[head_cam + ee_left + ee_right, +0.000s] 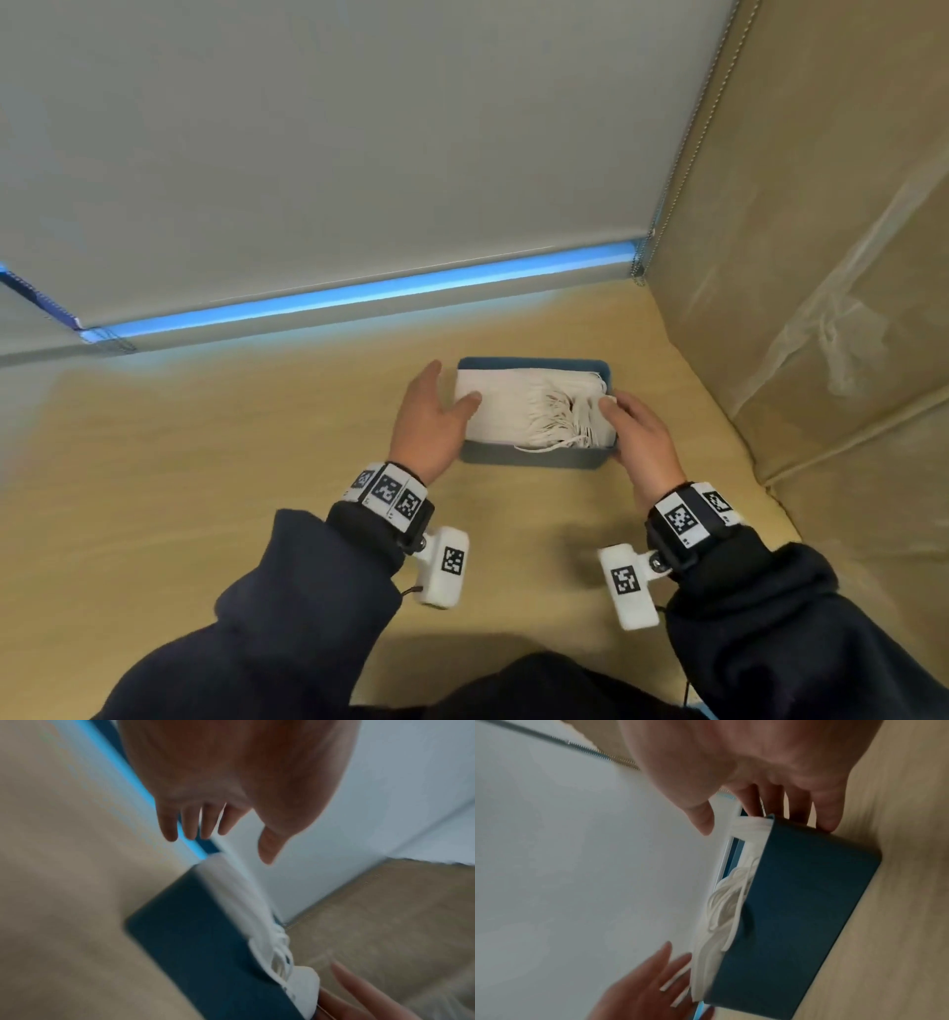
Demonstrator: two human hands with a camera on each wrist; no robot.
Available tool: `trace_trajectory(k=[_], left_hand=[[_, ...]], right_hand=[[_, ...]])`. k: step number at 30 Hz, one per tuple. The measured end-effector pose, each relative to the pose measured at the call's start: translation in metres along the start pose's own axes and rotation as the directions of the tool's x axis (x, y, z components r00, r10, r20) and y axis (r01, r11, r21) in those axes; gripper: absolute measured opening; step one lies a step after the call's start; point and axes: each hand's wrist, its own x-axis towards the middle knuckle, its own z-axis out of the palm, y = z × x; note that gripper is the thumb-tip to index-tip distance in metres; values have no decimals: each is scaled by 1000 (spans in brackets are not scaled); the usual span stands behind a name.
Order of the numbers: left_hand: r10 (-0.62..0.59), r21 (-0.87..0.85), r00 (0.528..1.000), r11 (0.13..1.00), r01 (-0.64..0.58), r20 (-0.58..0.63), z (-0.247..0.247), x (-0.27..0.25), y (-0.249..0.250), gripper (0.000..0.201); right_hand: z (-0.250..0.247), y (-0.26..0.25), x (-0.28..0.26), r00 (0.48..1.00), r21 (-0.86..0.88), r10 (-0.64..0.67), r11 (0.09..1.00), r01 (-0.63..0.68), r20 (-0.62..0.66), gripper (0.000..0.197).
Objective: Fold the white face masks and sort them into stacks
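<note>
**Both hands at the mask box, nothing picked up**

So there's a dark blue box (534, 457) sitting on a tan tabletop (205, 488), roughly in the middle and a bit toward the far side. It's stuffed with white face masks (513, 411) — a flat stack on the left part, and a messy tangle of white ear loops (565, 421) spilling over on the right.

The left hand (431, 426) is at the box's left end, fingers straight and spread, thumb lying across the top of the masks. From the left wrist view the fingers (192, 823) hang loose and apart, not wrapped around anything. Picture's pretty blurry there though.

The right hand (642, 437) is at the box's right end. In the right wrist view its fingers (829, 815) reach down the outside of the box wall with the thumb on the mask side, so it looks like it's bracketing that end — whether it actually squeezes the wall, I can't tell.

Both wrists have dark straps with black-and-white marker tags (387, 491) and a white camera block hanging under each. Dark sleeves (287, 606) too. Behind the table there's a pale roller blind (359, 154) with a blue glowing strip (359, 298) along its bottom edge, and a beige panel (821, 257) on the right.
</note>
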Motion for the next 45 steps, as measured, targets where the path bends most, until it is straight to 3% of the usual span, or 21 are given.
trace_trajectory(k=[1,3,5,7,11,14,16,18,22,27,37,42,45], left_hand=[[-107,-109,988,987,119,110,-4,-1,-12,60],[-144,-273,962,940,207,233,-11,-6,-31,48],[-115,-336,979,927,167,170,-27,-13,-46,37],[-122,-361,986,920,154,111,-50,-19,-62,38],[-133,-333,990,933,140,44,-106,-34,-103,45],[-129,-304,991,943,134,37,-152,-44,-139,54],[-115,-290,992,949,126,55,-179,-49,-158,62],[-99,-289,993,951,114,64,-204,-52,-173,61],[-46,-270,995,960,68,86,-235,-54,-197,74],[-65,-227,991,970,91,119,-243,-58,-220,85],[-41,-206,976,975,85,212,-235,-63,-233,90],[-55,-208,969,972,107,241,-239,-69,-227,98],[-75,-238,967,962,135,245,-242,-89,-221,94]], right_hand=[[8,-1,0,1000,4,-10,1000,10,21,24],[28,-6,-1,998,-4,18,1000,-18,63,32],[52,-7,-1,991,-9,52,999,-51,122,57],[79,-10,-9,979,-3,58,998,-58,193,66],[140,-6,-36,946,-15,60,998,-59,317,51],[180,18,-46,926,-36,74,997,-65,370,92],[206,29,-56,914,-19,76,997,-74,399,99],[235,14,-90,922,-13,72,997,-73,380,86],[275,16,-122,940,-6,24,1000,-23,339,34],[296,20,-139,974,22,27,999,-33,224,12],[278,19,-148,981,-8,66,998,-66,181,28],[266,22,-142,974,-79,105,993,-90,202,67],[254,22,-141,964,-199,131,976,-84,231,61]])
